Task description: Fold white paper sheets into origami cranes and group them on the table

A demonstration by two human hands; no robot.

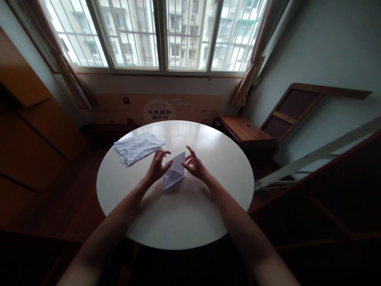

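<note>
Here, both forearms are reaching in over the near edge of the round white table [190,222], and the hands are meeting around a folded paper [174,171] lying at the table's middle. The left hand [157,166] is touching the paper's left edge with fingers spread and curled; the right hand [193,163] is resting its spread fingertips on the paper's upper right corner. The paper is already showing a pointed, layered fold, so the folding looks partly done, with more creases seemingly left. Beyond the paper, toward the table's far left, a stack of creased sheets [137,147] is lying flat and apart from both hands
</note>
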